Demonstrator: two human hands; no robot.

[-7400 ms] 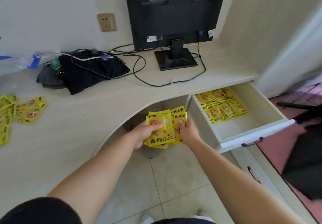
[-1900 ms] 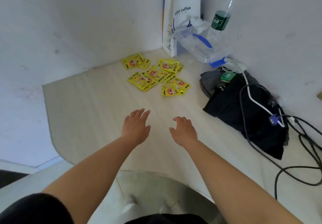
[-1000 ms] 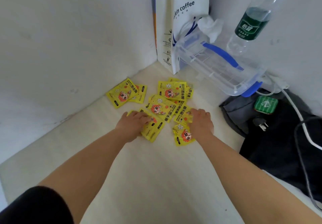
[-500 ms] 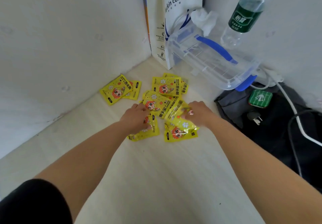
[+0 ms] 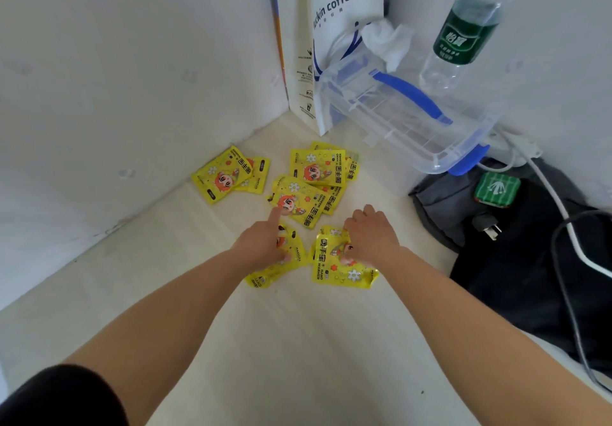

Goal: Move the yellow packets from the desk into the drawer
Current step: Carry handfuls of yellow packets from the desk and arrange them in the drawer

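Yellow packets being gathered at the corner of the desk.

The yellow packets [image 5: 308, 193] are seen scattered on the desk [image 5: 298, 342], close to where the two walls meet. A crumpled packet [image 5: 331, 260] is pinched between the curled fingers and thumb of the right hand [image 5: 372, 236]; since half a second ago it has been drawn nearer and lowered. A front packet [image 5: 265, 276] is held under the thumb and bent fingers of the left hand [image 5: 261, 246], whose index finger, bent before, is now stretched onto the middle heap. Behind are a clear box [image 5: 414, 120], a paper bag [image 5: 331, 28] and a bottle [image 5: 463, 34].
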